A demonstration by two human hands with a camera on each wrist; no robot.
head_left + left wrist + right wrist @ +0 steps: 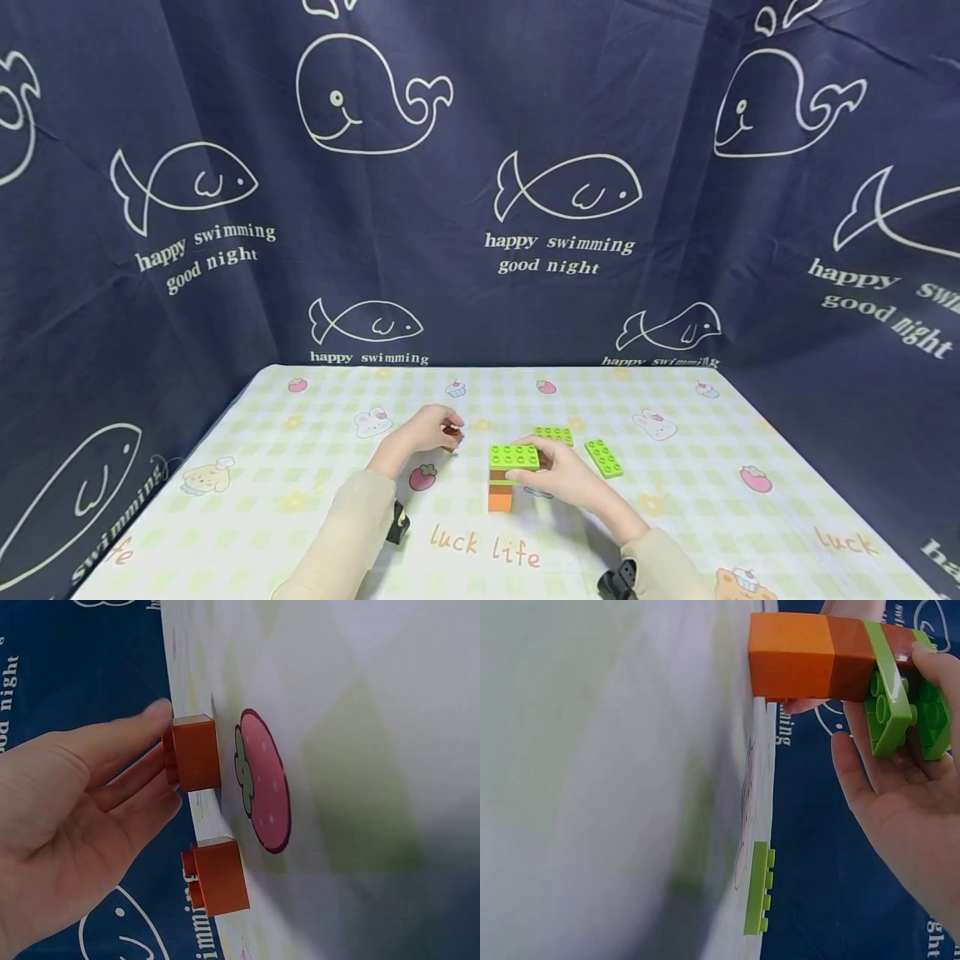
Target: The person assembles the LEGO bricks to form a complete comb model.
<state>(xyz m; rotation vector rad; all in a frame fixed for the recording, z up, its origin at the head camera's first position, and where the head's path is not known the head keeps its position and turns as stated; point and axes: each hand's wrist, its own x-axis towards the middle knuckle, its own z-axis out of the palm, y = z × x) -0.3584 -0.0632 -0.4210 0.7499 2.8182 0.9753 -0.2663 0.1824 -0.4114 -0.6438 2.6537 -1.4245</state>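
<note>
The right hand (558,468) pinches a brick tower (500,478), the left hand (431,427) spread around a brown brick (198,756); remotely, I cannot discern its contact.

Gap left of block tower (500,498); right hand (558,473) obstructs right.

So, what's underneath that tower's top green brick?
Downward: a brown brick, a second green brick, another brown brick, then an orange brick. Whatever the right-hand fingers cover can't be seen.
</note>
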